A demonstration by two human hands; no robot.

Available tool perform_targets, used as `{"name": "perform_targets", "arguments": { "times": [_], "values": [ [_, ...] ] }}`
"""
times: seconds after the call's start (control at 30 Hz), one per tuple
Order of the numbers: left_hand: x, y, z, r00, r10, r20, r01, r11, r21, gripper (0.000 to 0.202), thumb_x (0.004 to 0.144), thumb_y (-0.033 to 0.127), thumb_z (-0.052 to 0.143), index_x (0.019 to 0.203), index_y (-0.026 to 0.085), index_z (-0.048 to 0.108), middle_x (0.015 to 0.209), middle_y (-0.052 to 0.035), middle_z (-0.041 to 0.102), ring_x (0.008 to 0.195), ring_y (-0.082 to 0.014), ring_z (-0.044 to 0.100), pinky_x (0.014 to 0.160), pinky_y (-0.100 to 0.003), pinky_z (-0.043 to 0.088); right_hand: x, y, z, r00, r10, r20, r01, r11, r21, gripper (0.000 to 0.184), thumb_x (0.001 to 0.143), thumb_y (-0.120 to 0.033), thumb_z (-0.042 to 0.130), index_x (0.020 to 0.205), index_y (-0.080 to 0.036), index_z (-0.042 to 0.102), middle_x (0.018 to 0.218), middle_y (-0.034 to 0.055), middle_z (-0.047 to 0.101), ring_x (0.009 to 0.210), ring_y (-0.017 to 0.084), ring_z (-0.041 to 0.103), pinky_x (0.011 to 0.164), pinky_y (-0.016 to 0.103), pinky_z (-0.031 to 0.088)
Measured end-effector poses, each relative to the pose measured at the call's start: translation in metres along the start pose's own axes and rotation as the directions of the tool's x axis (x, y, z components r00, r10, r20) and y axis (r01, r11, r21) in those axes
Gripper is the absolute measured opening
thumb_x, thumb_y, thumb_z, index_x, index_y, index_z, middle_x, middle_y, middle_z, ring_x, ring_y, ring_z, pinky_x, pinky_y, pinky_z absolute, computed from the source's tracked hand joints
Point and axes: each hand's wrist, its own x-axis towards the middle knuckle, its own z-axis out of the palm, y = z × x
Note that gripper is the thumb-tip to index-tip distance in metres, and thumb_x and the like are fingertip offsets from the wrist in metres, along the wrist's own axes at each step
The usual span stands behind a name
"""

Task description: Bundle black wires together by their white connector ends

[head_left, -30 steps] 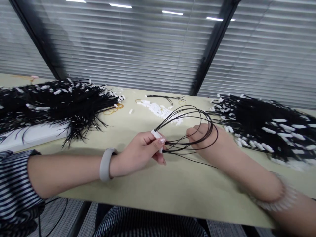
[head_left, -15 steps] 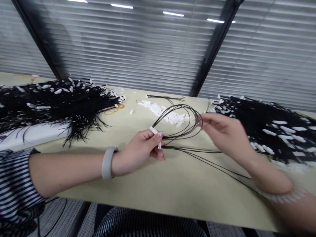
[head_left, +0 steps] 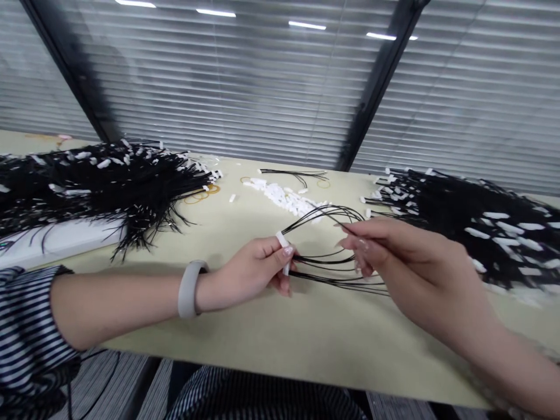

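Pinched in my left hand (head_left: pixel 256 271) is a white connector (head_left: pixel 283 240), while my right hand (head_left: pixel 394 256) fingers grip the looped black wires (head_left: pixel 326 219).

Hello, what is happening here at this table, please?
A person sits at a table and handles a small bundle of black cords. The left hand pinches the white clips at one end. The right hand touches the looped cords with its fingertips. Large heaps of black cords lie at both sides, and loose white clips lie behind.
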Motion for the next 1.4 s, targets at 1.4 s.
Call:
{"name": "perform_targets", "arguments": {
  "times": [1.4],
  "values": [
    [-0.002, 0.016, -0.004, 0.966, -0.127, 0.227, 0.112, 0.991, 0.077, 0.028, 0.084, 0.041, 0.046, 0.077, 0.015, 0.048, 0.077, 0.0025, 0.056, 0.056, -0.0060, 0.059, 0.054, -0.020, 0.046, -0.005, 0.018, 0.010, 0.928, -0.318, 0.194, 0.372, 0.768, -0.521, 0.014, 0.083, -0.013, 0.046, 0.081, -0.015, 0.059, 0.065, 0.0001, 0.061, 0.058, 0.010, 0.057, 0.053, 0.022, 0.040]
  ]
}}
